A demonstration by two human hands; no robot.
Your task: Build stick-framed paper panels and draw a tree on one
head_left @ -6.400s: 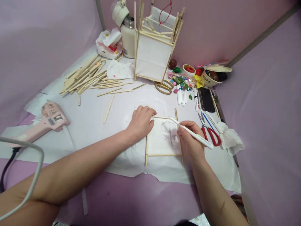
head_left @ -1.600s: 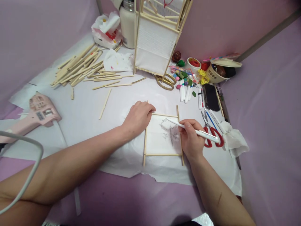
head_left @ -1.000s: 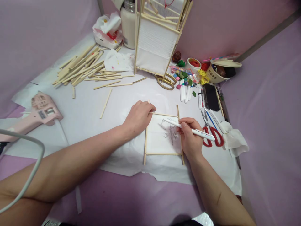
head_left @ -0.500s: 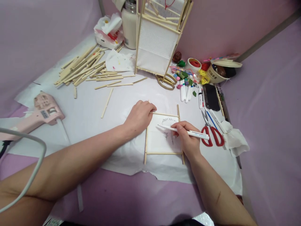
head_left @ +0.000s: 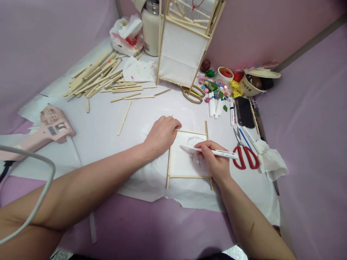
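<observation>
A small frame of thin wooden sticks point(head_left: 189, 177) lies flat, with a white panel point(head_left: 179, 164) stretched across it. Dark pen lines on the panel form a sketch point(head_left: 195, 138), partly covered by my fingers. My right hand point(head_left: 215, 157) is closed around a white pen point(head_left: 226, 154), its tip pointing left at the panel's upper left part. Whether the tip touches the surface I cannot tell. My left hand point(head_left: 162, 133) grips the frame's upper left corner with curled fingers, which hide that corner.
Behind stands a stick-built lantern-like structure point(head_left: 181, 54) with gold scissors point(head_left: 193, 94) at its foot. Loose sticks point(head_left: 94, 77) are heaped back left, and a pink glue gun point(head_left: 54, 126) lies left. Red-handled scissors point(head_left: 245, 157), a phone point(head_left: 245, 112) and a bowl point(head_left: 252, 86) are right.
My right hand and the pen have shifted slightly left and down over the panel. My left hand stays on the frame's corner. The whole view has moved very slightly.
</observation>
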